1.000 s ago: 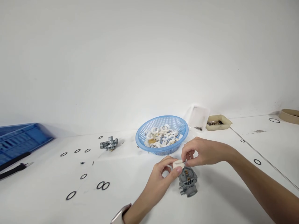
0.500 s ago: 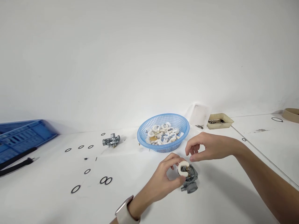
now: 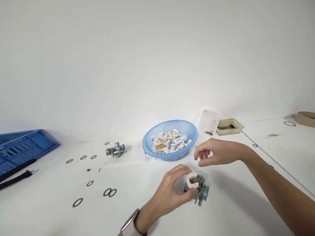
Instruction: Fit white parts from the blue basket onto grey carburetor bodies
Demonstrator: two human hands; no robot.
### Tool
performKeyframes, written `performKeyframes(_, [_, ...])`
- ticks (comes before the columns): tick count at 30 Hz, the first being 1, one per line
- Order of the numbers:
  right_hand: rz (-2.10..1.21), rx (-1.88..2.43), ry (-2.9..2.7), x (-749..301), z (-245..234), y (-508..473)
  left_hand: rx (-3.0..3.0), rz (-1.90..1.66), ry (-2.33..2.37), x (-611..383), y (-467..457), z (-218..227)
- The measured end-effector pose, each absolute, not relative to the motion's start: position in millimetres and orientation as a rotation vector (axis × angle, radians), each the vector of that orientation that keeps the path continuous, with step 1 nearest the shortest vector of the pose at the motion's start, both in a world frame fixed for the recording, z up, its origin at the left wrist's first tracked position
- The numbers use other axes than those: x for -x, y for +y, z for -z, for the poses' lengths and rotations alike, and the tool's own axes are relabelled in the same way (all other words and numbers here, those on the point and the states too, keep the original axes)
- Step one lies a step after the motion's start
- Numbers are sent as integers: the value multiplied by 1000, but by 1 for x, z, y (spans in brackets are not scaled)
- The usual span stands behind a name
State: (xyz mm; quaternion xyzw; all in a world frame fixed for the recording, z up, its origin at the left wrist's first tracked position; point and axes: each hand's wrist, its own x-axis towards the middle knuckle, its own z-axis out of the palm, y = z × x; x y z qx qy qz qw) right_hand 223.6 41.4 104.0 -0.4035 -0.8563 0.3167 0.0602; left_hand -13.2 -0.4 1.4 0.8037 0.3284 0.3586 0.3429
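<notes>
My left hand (image 3: 172, 190) grips a small grey metal carburetor body (image 3: 200, 190) that has a white horseshoe-shaped float (image 3: 192, 179) seated on top; thumb and fingers wrap the float side. My right hand (image 3: 216, 151) hovers just above and behind it, fingers loosely curled, holding nothing that I can see. A blue plastic basket (image 3: 183, 127) with several white floats stands behind the hands.
A second grey carburetor body (image 3: 115, 150) lies left of the basket. Several black O-rings (image 3: 109, 192) are scattered on the white table. A blue crate (image 3: 22, 146) and black tools (image 3: 17, 178) sit at far left. Beige tray (image 3: 230, 126), a clear container (image 3: 209, 120) at the back right.
My right hand let go of the float and pin and lifted away. The white float now sits on the carburetor, which my left hand has tilted and turned slightly.
</notes>
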Motion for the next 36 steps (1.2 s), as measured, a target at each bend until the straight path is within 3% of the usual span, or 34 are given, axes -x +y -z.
performKeyframes(24, [-880,1500,-2482,-251,-85,74,-2208,-843,806,11,-4,-7])
performKeyframes(31, [-684,1634,-2436,-271,-62,98,-2299,-867,827,13,-5,-4])
performKeyframes(36, [-287,1803,-2386,-265,-43,121,-2309,-881,854,13,-7,-3])
